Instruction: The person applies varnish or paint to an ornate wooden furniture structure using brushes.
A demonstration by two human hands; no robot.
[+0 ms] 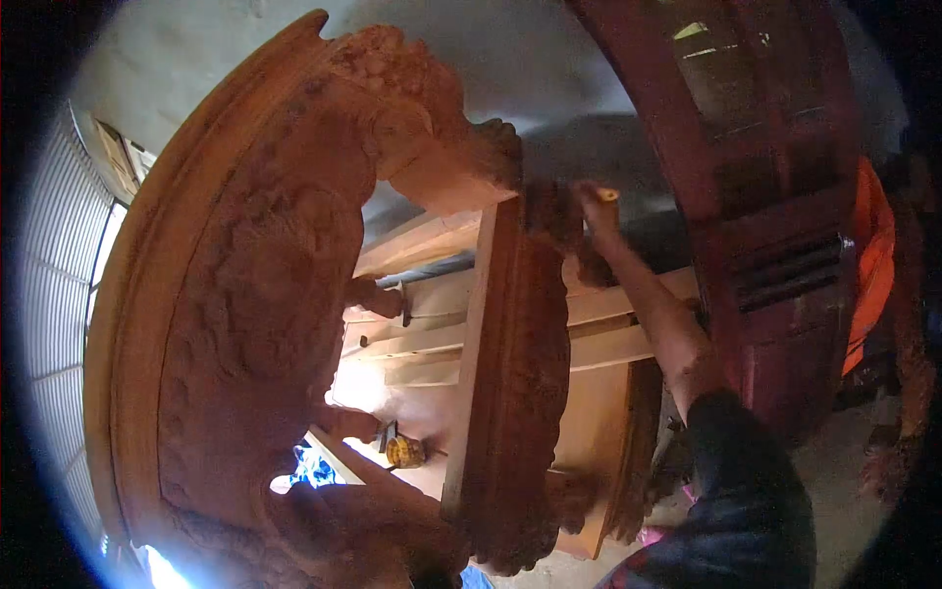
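A large carved wooden furniture piece (265,265), reddish brown with a moulded outer edge, fills the left and middle of the head view. My right arm reaches up from the lower right in a dark sleeve. At the upper end of the piece's narrower rail (510,393), my right hand (598,218) is closed around a tool with a pale yellow handle end (608,194). Most of that tool is hidden by the hand and shadow. Right beside the fingers is a dark carved block (551,211). My left hand does not show.
Through the frame's opening I see pale wooden boards (422,344) and a yellow-brown container (404,452). A dark red panelled door (756,196) stands on the right, with orange cloth (871,265) behind it. Corrugated sheeting (64,285) lines the far left.
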